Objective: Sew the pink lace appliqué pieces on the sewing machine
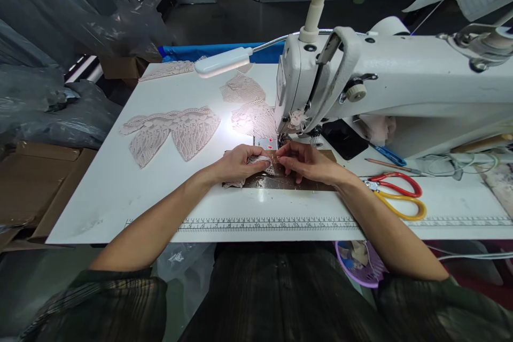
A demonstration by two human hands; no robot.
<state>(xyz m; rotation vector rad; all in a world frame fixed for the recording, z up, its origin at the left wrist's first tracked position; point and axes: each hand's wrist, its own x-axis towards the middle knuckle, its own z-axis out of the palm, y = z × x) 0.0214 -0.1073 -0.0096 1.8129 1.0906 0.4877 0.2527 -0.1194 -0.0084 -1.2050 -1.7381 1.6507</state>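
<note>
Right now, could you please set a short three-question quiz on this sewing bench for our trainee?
1. True or false: the scissors lie on the table to the right of the right hand.
2. What does the left hand hold in front of the sewing machine? A) small lace piece B) button C) zip
3. Fill in: the scissors' handles are red and ____.
Key: 1 true; 2 A; 3 yellow.
</note>
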